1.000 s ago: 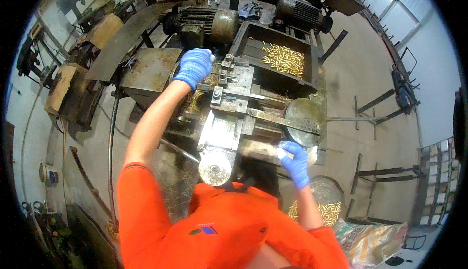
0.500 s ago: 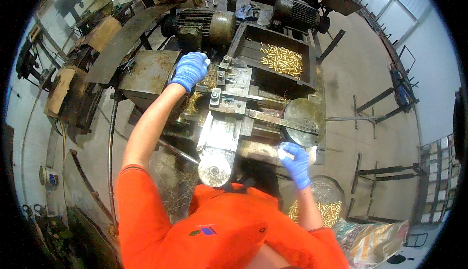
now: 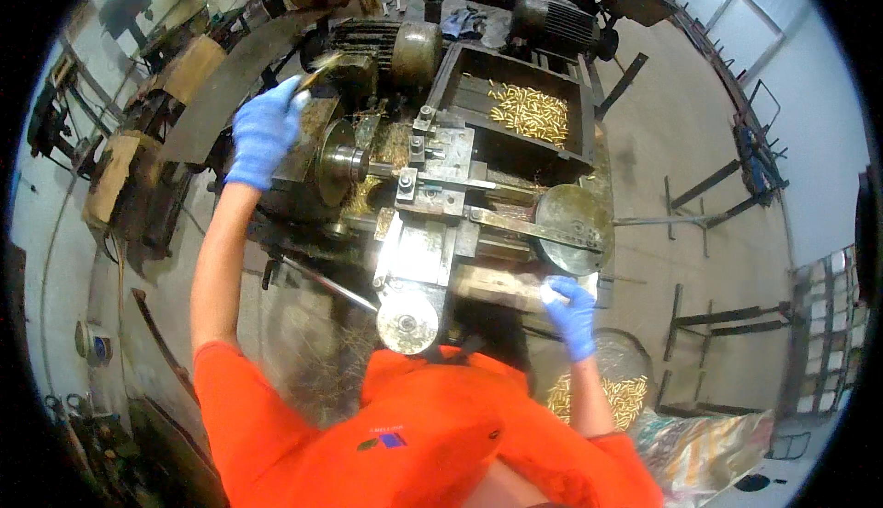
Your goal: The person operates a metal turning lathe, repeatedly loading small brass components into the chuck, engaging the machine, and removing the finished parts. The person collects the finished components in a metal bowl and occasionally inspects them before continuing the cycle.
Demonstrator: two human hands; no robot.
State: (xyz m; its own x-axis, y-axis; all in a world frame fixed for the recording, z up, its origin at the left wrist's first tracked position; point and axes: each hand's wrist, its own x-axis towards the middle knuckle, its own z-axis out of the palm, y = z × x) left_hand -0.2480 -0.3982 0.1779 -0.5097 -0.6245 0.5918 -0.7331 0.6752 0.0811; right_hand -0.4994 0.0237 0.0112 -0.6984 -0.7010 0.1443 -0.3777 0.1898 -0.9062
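We keep the left hand (image 3: 265, 131) closed on a lever beside the lathe's chuck (image 3: 338, 162); the right hand (image 3: 572, 313) grips the wooden handle (image 3: 501, 287) at the lathe's near edge, steadying the feed

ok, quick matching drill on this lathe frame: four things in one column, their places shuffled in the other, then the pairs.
1. left hand
2. right hand
3. black tray of brass parts
4. round handwheel

a. behind the machine, far side
b. nearest the orange shirt
c. up by the chuck end, left
d. on the wooden handle, right

Pairs: 1-c, 2-d, 3-a, 4-b
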